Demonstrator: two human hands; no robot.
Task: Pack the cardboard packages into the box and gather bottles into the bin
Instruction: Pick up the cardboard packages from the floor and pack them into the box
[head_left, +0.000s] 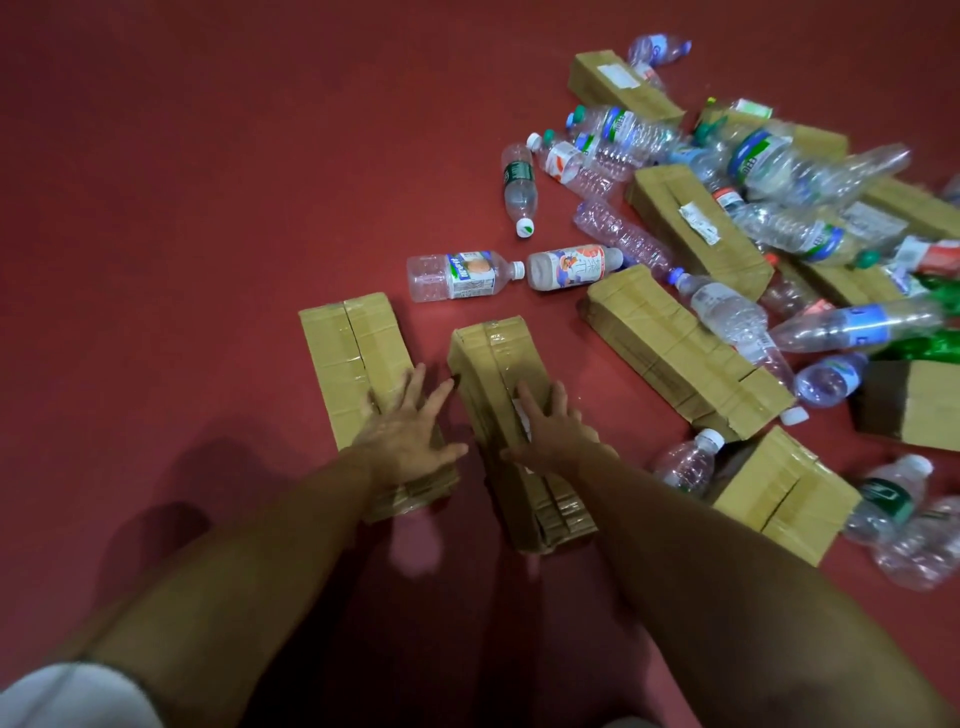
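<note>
left grip (410, 434) lies flat and open on the left package (343, 358), right grip (550, 428) likewise on the middle package (493, 358), both packages on the floor (156, 208), long axes pointing away along the forearms.

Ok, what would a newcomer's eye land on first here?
Low in the frame, the left hand spreads over one taped cardboard package, the right hand over the package beside it. At right, a jumble of clear plastic bottles and more packages litters the red floor.

Red floor (208, 182) carries scattered cardboard packages (685, 353), empty plastic bottles (462, 275)
</note>
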